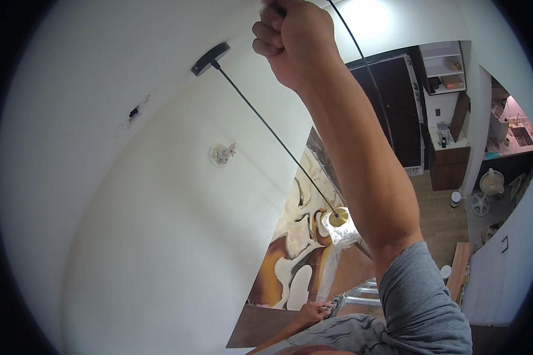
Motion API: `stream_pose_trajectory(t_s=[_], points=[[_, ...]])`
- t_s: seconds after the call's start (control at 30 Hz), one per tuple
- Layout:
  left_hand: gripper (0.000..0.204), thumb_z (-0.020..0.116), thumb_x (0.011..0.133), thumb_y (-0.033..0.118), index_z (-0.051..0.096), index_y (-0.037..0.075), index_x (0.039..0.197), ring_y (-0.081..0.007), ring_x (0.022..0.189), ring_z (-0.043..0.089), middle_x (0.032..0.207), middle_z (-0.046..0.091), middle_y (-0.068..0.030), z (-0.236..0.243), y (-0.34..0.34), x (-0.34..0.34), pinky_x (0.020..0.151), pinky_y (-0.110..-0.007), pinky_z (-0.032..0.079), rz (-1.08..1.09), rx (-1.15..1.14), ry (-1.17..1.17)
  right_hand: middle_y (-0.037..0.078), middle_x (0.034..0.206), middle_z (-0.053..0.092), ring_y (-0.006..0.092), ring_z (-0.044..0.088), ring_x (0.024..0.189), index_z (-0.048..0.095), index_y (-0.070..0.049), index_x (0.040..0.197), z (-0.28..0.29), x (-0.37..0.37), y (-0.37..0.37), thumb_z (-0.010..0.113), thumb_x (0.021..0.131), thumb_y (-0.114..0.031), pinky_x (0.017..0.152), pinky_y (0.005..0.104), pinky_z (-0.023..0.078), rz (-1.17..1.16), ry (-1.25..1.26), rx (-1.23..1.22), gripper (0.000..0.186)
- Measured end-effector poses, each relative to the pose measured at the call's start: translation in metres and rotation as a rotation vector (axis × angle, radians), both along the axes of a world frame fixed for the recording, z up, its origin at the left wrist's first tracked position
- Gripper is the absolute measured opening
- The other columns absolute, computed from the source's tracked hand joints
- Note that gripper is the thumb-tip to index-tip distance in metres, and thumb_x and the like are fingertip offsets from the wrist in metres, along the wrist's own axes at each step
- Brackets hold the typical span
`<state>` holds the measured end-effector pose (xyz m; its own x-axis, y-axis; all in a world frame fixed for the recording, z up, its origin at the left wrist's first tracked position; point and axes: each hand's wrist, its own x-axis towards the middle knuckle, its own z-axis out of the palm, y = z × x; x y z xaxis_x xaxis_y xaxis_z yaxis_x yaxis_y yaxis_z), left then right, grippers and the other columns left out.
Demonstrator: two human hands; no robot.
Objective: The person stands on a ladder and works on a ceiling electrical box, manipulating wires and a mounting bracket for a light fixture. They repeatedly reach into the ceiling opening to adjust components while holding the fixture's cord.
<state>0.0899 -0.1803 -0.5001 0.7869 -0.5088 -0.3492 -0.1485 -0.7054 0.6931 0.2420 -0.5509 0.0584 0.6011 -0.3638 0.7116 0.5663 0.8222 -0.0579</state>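
My right hand [290,41] is raised near the top, fingers curled around something I cannot make out. A dark cord [361,53] runs just right of it. A black ceiling canopy [210,59] is to its left, with a cord down to a pendant with a round brass top [338,216]. My left hand [317,309] is low, fingers closed on a grey metallic object [337,305] I cannot identify, beside an aluminium ladder [361,300].
A white wall fixture [222,154], a marbled panel [278,260] and a dark door [397,118] are in view. To the right are open shelves [441,65], a wooden cabinet [447,168], a sink [521,135], buckets [455,200] and planks [459,266].
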Motion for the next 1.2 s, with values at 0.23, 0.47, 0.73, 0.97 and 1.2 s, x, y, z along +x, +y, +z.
stream_pose_trajectory(t_s=[0.23, 0.47, 0.73, 0.97, 1.2], points=[[0.033, 0.078, 0.088, 0.024, 0.077, 0.015, 0.119, -0.0183, 0.086, 0.079, 0.101, 0.080, -0.0091, 0.004, -0.003, 0.000, 0.076, -0.030, 0.060, -0.007, -0.054, 0.013, -0.009, 0.060, 0.031, 0.0070, 0.028, 0.049, 0.046, -0.012, 0.093, -0.001, -0.015, -0.013, 0.030, 0.108, -0.010, 0.047, 0.0251, 0.027, 0.020, 0.010, -0.107, 0.022], [0.032, 0.078, 0.088, 0.023, 0.078, 0.016, 0.119, -0.0185, 0.088, 0.078, 0.100, 0.080, -0.0091, 0.010, -0.006, 0.000, 0.077, -0.030, 0.060, 0.000, -0.037, 0.020, -0.008, 0.061, 0.033, 0.0067, 0.029, 0.048, 0.046, -0.010, 0.096, 0.002, -0.025, -0.010, 0.026, 0.107, -0.008, 0.046, 0.0249, 0.026, 0.091, 0.004, -0.093, 0.023], [0.034, 0.079, 0.089, 0.024, 0.077, 0.014, 0.121, -0.0159, 0.090, 0.078, 0.108, 0.080, -0.0072, 0.018, -0.007, 0.001, 0.079, -0.028, 0.060, 0.015, 0.013, 0.096, -0.007, 0.060, 0.032, 0.0073, 0.028, 0.047, 0.044, -0.009, 0.097, 0.001, -0.035, -0.003, 0.025, 0.108, -0.007, 0.044, 0.0250, 0.026, 0.179, -0.016, -0.087, 0.022], [0.034, 0.078, 0.089, 0.024, 0.076, 0.013, 0.122, -0.0150, 0.091, 0.078, 0.111, 0.079, -0.0060, 0.019, -0.008, 0.004, 0.079, -0.028, 0.060, 0.003, 0.040, 0.129, -0.003, 0.060, 0.036, 0.0105, 0.031, 0.049, 0.049, -0.006, 0.093, -0.003, -0.036, -0.001, 0.031, 0.106, -0.011, 0.047, 0.0279, 0.028, 0.285, -0.064, -0.088, 0.022], [0.034, 0.079, 0.089, 0.028, 0.077, 0.019, 0.122, -0.0151, 0.087, 0.078, 0.107, 0.079, -0.0070, 0.007, 0.000, 0.006, 0.078, -0.028, 0.060, -0.020, 0.036, 0.110, -0.003, 0.058, 0.028, 0.0118, 0.024, 0.052, 0.045, -0.009, 0.086, -0.004, -0.057, 0.011, 0.035, 0.099, -0.007, 0.050, 0.0294, 0.022, 0.220, -0.024, -0.101, 0.017]])
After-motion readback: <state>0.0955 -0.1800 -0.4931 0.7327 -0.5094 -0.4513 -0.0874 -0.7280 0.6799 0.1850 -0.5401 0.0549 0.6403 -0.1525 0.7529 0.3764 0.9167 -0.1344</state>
